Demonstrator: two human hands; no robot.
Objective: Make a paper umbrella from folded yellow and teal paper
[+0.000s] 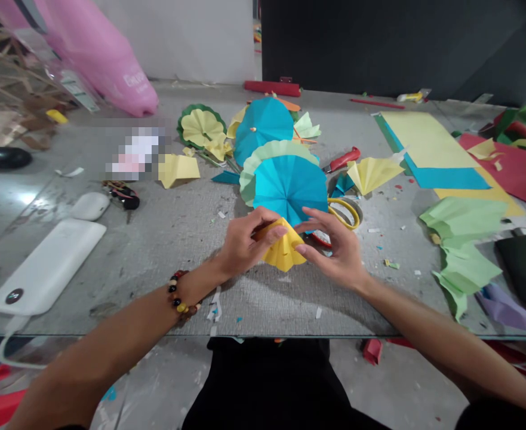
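Between my hands is a pleated yellow paper fan (284, 253), with scalloped lower edge and its folds running up to a point. My left hand (251, 239), with a beaded bracelet at the wrist, is closed on its left side, thumb pressed over the front. At the right edge of the fan, my right hand (334, 248) pinches the paper between thumb and fingers. Just behind the hands lies a round pleated blue paper disc (289, 185), overlapping a pale green scalloped disc (248, 173). A second blue paper disc (265, 128) rests farther back.
Yellow-handled scissors (354, 215) lie partly under the blue disc. A red cutter (343, 160) is beyond them. Coloured sheets (428, 143) and crumpled green paper (466, 221) are on the right. On the left are a white power bank (50, 266), keys (126, 194) and a pink bottle (97, 54).
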